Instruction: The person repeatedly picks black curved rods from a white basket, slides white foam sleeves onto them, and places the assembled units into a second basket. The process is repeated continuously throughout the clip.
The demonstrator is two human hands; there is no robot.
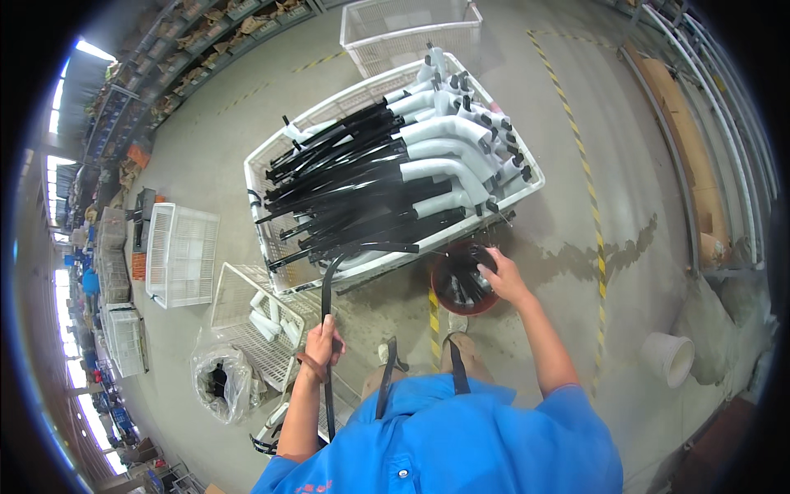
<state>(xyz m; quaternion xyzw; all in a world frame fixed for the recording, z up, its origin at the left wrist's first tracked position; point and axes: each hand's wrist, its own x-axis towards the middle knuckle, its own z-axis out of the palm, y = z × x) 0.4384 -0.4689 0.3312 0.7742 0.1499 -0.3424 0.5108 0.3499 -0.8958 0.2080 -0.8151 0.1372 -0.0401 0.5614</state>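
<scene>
My left hand (327, 339) is closed around a long black bent tube (327, 296), held upright in front of me. Its upper end curves right, toward the near side of a large white crate (257, 222). Piled in that crate are many black tubes (354, 189), their right ends covered in white sleeves (444, 148). Over a dark red bucket (469, 313), my right hand (505, 278) has its fingers closed on a small black piece (484, 258), whose kind I cannot make out. Black pieces and what looks like liquid are inside the bucket.
Left of me stand a tipped white basket (234, 288) with white sleeves and a clear plastic bag (218, 383). Another white crate (183, 255) is farther left; one (411, 33) stands behind the pile. A white bucket (668, 360) lies right. Wet patches (568, 263) mark the floor.
</scene>
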